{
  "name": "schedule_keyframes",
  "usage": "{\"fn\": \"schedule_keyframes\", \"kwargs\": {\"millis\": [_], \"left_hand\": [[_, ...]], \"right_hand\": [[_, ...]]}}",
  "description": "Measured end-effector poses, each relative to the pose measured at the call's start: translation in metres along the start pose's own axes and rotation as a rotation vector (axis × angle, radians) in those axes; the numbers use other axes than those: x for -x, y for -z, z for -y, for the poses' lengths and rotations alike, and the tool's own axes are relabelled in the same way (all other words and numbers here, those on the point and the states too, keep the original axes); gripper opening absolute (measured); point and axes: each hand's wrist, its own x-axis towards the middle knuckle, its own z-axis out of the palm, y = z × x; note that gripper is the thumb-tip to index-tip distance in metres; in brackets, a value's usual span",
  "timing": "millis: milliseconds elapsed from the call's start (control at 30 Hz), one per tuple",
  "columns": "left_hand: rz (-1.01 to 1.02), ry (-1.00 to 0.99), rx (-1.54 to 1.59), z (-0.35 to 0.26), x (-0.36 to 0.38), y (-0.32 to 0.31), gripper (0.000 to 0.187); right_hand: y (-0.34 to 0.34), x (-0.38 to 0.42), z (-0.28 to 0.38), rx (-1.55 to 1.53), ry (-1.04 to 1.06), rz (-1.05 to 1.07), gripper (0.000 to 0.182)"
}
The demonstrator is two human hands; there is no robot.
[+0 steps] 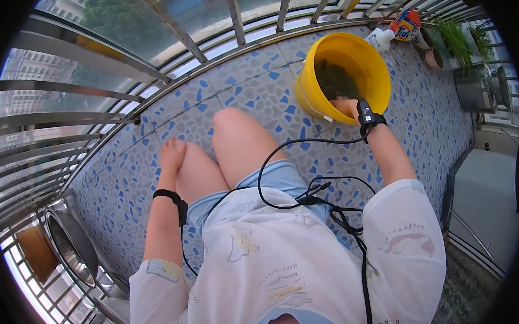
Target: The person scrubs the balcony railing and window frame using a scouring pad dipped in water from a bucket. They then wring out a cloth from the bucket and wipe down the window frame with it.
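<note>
Fingers of my right hand [345, 106] dip inside the yellow bucket [378, 71], by its dark contents [335, 77]; I can't tell what they grip. It stands on the floor [252, 75] near a white bottle [380, 40]. My left hand [172, 153] lies loosely outstretched on my knee [191, 159].

The head-worn camera faces steeply down and forward through a wide-angle lens with a round field. The white printed short-sleeved shirt [301, 256] lies nearest; the blue-and-grey mosaic-patterned floor [245, 80] lies farther below. Coverage extends past the round yellow plastic bucket [376, 68] to the barred metal railing [233, 16] along the floor's edge.
</note>
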Motion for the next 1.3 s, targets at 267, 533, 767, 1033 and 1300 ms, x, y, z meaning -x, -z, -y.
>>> {"fn": "schedule_keyframes", "kwargs": {"millis": [267,533,767,1033,1300], "left_hand": [[0.019,0.008,0.005,-0.003,0.003,0.004,0.067],[0.006,-0.001,0.006,-0.001,0.001,0.001,0.066],[0.004,-0.020,0.013,-0.003,-0.001,0.002,0.065],[0.011,-0.014,0.006,-0.003,0.000,0.003,0.066],[-0.010,-0.007,0.029,0.005,0.001,-0.001,0.066]], "right_hand": [[-0.003,-0.010,-0.004,0.324,-0.022,-0.155,0.057],[-0.015,-0.047,-0.024,0.238,-0.221,-0.306,0.065],[-0.002,-0.027,-0.014,0.180,-0.258,-0.571,0.071],[0.015,-0.008,-0.006,0.276,0.121,-0.899,0.027],[0.012,-0.001,0.009,0.074,0.105,-1.094,0.019]]}}
